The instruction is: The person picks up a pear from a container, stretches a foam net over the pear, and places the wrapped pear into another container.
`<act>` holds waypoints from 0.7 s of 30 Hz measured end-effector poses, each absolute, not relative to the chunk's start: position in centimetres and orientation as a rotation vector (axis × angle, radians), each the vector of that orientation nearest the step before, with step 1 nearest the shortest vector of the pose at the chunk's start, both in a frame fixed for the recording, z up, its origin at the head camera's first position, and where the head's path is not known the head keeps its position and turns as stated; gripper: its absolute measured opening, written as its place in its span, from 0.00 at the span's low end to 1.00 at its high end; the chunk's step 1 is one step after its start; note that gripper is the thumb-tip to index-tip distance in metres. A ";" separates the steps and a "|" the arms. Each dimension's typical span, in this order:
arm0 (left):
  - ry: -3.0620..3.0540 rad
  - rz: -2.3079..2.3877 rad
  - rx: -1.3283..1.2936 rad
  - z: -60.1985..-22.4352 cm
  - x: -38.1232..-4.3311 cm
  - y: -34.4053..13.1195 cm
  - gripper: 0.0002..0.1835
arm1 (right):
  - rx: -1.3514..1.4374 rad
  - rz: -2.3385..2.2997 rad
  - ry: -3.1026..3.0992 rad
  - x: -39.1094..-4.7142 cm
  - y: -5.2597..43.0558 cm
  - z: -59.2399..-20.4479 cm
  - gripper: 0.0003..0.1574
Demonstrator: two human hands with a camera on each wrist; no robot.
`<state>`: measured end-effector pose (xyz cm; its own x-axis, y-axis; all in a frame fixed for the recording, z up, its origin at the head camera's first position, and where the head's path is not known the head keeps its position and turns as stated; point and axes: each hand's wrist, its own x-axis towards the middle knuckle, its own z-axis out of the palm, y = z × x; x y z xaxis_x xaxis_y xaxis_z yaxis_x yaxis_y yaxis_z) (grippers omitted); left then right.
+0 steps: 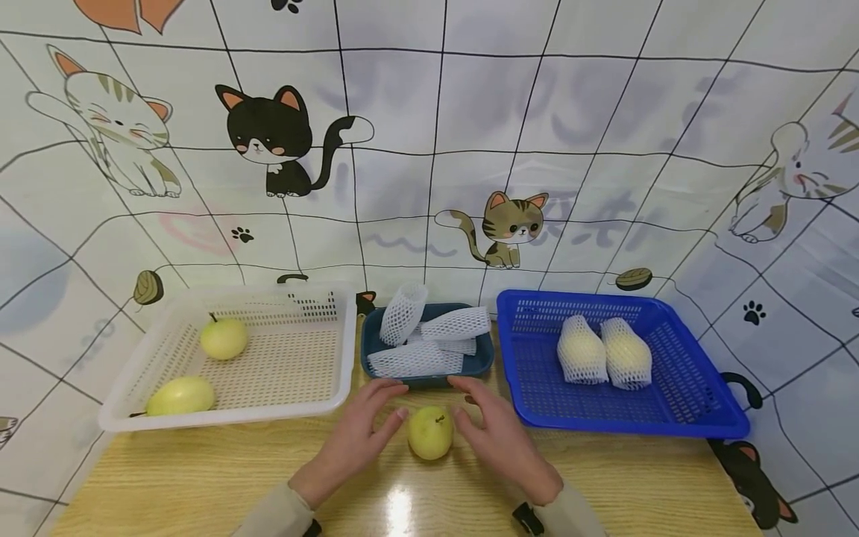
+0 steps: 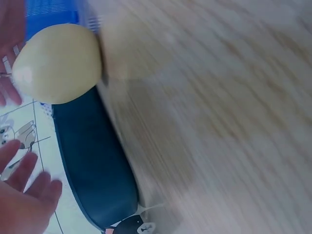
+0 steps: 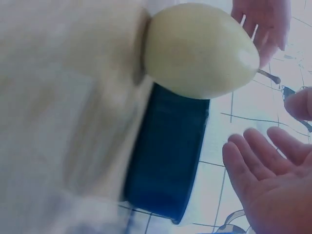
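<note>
A yellow-green pear point(image 1: 430, 433) stands on the wooden table with its stem up, between my two hands. My left hand point(image 1: 362, 429) is just left of it, fingers loosely extended and apart from the fruit. On the other side my right hand point(image 1: 498, 432) mirrors it, also holding nothing. Both wrist views show a gap between the hands and the pear point(image 2: 57, 63). Right behind the pear is a small dark teal basket point(image 1: 429, 382) with several white foam net sleeves point(image 1: 416, 359). The fingertips reach toward its front rim; whether they touch it I cannot tell.
At the left, a white basket point(image 1: 282, 412) holds two bare pears point(image 1: 224, 339). A blue basket point(image 1: 537, 403) at the right holds two pears in foam nets point(image 1: 582, 350). Behind the baskets rises a cat-patterned wall covering point(image 1: 403, 186).
</note>
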<state>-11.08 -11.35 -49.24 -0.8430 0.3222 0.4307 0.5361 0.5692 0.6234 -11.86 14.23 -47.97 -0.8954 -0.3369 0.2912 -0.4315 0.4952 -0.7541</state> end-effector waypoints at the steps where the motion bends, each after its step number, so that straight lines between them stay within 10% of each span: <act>1: -2.533 -1.084 -0.715 -49.3 -11.1 -11.3 0.19 | 0.665 1.364 -2.601 -12.0 14.0 -47.8 0.26; 21: -2.884 -0.716 -0.564 -50.7 -11.0 -11.4 0.39 | 0.632 1.148 -2.623 -18.0 10.3 -43.8 0.30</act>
